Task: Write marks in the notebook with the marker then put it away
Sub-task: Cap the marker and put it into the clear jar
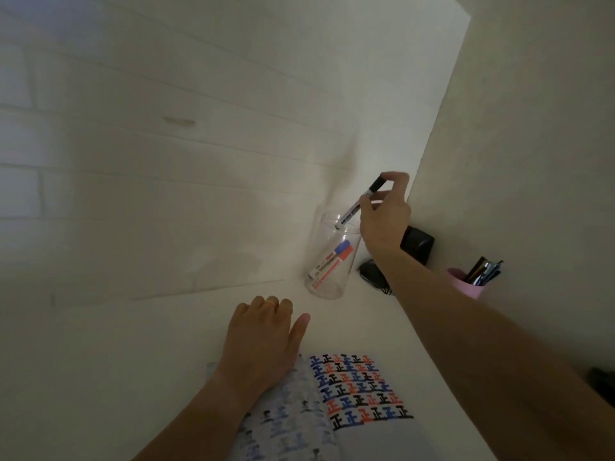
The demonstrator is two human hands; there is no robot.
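An open notebook lies at the bottom of the view, its right page filled with rows of black, blue and red marks. My left hand rests flat on the desk at the notebook's top left corner, fingers apart, a ring on one finger. My right hand pinches a white marker with a black cap, held tilted, its lower end just inside the rim of a clear plastic cup. A blue-capped and a red-capped marker lean inside that cup.
The white desk meets a white panelled wall behind and a plain wall on the right. A black box and a dark bundle of cable sit behind the cup. A pink cup of pens stands at the right.
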